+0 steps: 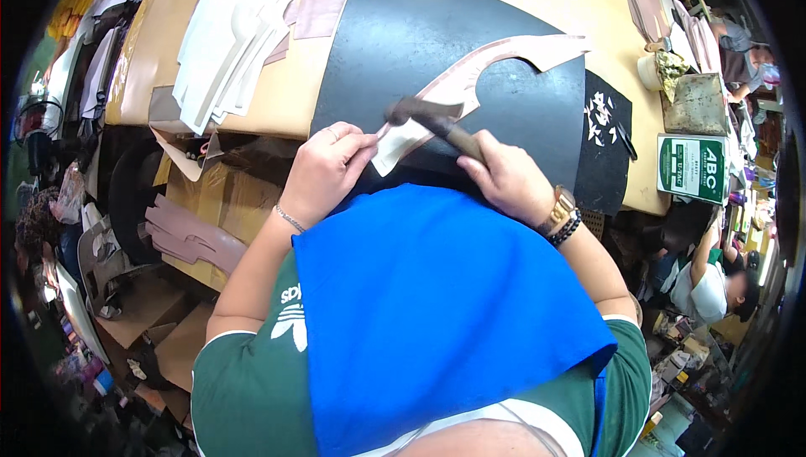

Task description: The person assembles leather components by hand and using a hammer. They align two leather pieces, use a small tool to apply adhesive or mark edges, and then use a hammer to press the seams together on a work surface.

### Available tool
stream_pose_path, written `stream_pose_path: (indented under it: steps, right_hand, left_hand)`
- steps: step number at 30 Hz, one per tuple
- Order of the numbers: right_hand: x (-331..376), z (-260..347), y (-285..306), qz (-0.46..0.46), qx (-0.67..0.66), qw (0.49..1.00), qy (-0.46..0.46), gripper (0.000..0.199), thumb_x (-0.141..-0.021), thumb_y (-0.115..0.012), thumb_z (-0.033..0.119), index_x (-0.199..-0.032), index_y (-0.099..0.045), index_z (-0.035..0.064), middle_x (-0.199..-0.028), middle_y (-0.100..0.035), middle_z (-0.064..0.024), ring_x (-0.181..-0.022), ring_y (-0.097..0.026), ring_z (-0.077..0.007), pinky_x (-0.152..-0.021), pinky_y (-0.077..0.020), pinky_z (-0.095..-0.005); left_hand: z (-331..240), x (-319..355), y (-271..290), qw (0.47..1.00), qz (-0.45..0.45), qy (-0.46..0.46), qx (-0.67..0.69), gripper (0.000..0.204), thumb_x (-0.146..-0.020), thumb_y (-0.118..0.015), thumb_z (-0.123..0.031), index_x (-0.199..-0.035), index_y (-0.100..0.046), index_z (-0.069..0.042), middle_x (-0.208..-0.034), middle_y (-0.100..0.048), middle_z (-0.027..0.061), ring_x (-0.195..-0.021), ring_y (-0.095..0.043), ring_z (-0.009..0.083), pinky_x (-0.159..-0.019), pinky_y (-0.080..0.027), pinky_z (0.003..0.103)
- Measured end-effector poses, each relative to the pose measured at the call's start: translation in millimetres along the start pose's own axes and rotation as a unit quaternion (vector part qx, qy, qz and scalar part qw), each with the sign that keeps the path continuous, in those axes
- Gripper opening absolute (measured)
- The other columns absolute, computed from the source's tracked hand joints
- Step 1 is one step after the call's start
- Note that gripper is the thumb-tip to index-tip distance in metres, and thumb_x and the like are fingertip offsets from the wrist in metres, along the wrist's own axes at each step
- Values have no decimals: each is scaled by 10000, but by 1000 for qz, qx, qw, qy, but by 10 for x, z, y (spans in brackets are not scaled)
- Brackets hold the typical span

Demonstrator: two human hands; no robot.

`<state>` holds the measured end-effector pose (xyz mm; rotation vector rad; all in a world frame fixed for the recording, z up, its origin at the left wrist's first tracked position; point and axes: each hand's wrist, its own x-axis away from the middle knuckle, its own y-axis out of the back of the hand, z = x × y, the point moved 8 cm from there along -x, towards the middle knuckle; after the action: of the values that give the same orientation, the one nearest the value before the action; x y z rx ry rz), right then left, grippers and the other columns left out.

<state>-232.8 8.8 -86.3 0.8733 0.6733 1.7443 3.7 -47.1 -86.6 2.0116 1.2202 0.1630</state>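
Note:
A long curved leather-like piece (495, 56), off-white with pinkish edges, lies across the black mat (395, 29). My left hand (326, 167) is closed, with thumb and fingers pinching the pinkish edge at the piece's near left end. In my right hand (514, 178) is a hammer (457, 136), gripped by its wooden handle. Its dark metal head is over the piece, just right of my left fingertips. Whether the head touches the piece cannot be told.
Stacked white curved pieces (243, 33) lie left of the mat. To the right are a dark board (611, 167) with white scraps, dark-handled scissors (625, 142) and a green-and-white tin (690, 167). Pink pieces (189, 235) rest on a box lower left. Other people sit at the far right.

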Motion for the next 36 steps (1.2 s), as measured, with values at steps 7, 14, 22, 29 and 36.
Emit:
stream_pose_path:
  steps: [7, 14, 22, 29, 36]
  right_hand:
    - [37, 151, -26, 8, -14, 999, 48, 309, -1018, -621, 325, -1089, -529, 39, -785, -669, -242, -757, -678, -466, -677, -540, -527]
    - [-11, 234, -50, 28, 1, 999, 40, 306, -1024, -609, 331, -1036, -510, 42, -873, -682, -246, -795, -681, -456, -691, -541, -518]
    - [59, 400, 111, -7, -134, 985, 110, 318, -1019, -625, 316, -1179, -571, 47, -841, -698, -200, -778, -703, -407, -696, -555, -483]
    - [-96, 336, 73, 46, -50, 994, 80, 323, -986, -662, 278, -1158, -580, 17, -916, -706, -235, -833, -711, -423, -752, -563, -475]
    - [-86, 301, -51, 87, 3, 994, 69, 367, -1016, -602, 393, -1130, -563, 46, -949, -695, -228, -849, -696, -439, -754, -563, -499]
  left_hand:
    - [3, 32, 72, 1000, -6, 4, 8, 97, -867, -769, -31, -957, -743, -5, -912, -713, 123, -845, -706, 271, -745, -571, 355]
    - [52, 54, 90, 998, 9, 34, -60, 221, -825, -825, -136, -1006, -722, -61, -1092, -695, 118, -1072, -659, 316, -947, -508, 430]
    - [176, 76, 11, 996, -22, 15, -86, 1020, -738, -907, -372, -1531, -361, -34, -1509, -460, 212, -1419, -438, 390, -1182, -353, 490]
    - [195, 96, 7, 995, -29, 31, -93, 1136, -746, -916, -388, -1599, -253, -37, -1511, -467, 211, -1412, -449, 386, -1183, -351, 497]
    - [205, 83, -13, 999, -27, 37, -28, 1198, -750, -904, -392, -1623, -166, -34, -1499, -454, 234, -1389, -436, 411, -1191, -312, 505]
